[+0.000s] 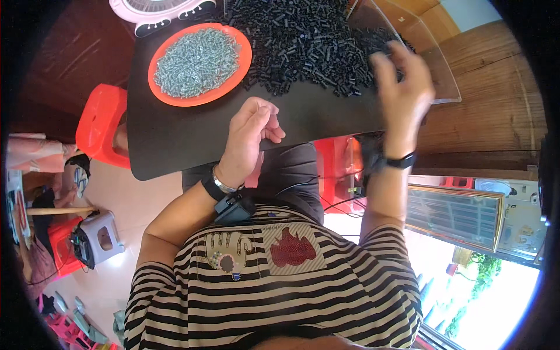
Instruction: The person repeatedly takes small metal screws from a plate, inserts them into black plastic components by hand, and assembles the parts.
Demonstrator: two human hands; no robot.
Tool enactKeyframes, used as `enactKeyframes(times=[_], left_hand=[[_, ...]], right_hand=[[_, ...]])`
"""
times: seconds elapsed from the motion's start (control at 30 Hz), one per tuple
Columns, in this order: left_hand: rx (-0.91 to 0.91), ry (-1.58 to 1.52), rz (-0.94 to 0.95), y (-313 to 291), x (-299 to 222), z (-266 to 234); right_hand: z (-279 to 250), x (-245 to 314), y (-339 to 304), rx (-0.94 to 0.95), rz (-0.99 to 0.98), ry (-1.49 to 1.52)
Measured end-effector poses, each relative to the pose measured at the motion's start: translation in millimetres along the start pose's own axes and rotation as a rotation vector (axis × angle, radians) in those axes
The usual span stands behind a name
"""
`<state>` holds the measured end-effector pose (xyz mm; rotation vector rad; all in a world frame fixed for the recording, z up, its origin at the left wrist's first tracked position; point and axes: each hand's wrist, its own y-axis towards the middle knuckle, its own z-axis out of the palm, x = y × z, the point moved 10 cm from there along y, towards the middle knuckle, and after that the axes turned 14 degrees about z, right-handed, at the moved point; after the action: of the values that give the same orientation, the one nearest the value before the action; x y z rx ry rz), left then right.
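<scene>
My left hand [252, 127] is just over the near edge of the dark table [175, 140], its fingers curled in and the thumb pressed against them. Whatever it may hold is hidden. My right hand [405, 87], a little blurred, hovers by the right end of a wide heap of small black cylindrical pieces [309, 52]. Its thumb and fingers are apart and nothing shows between them. Left of the heap, an orange-red round plate [201, 101] carries a mound of small silvery metal pieces [198, 63], too fine to tell whether springs or screws.
A pink-and-white object [160, 13] with a rounded frame stands behind the plate. A clear plastic panel [440, 73] borders the table's right side, beside a wooden surface [490, 87]. Red stools [100, 123] stand at the left and under the table; cables hang near my legs.
</scene>
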<state>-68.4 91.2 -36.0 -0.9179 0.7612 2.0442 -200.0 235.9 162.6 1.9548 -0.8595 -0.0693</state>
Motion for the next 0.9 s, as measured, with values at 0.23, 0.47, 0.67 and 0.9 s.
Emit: enactKeyframes(times=[0.23, 0.47, 0.67, 0.9], left_hand=[[0.027, 0.002, -0.036, 1, 6, 6], [0.044, 0.022, -0.041, 0, 3, 5], [0.061, 0.011, -0.047, -1, 4, 7], [0.075, 0.021, -0.042, 0, 3, 7]], right_hand=[[-6, -75, 49, -0.024, -0.063, -0.379], [67, -51, -29, 0.486, 0.132, 0.082], [69, -67, -62, 0.633, 0.27, 0.121], [67, -70, -68, 0.499, 0.173, -0.052]])
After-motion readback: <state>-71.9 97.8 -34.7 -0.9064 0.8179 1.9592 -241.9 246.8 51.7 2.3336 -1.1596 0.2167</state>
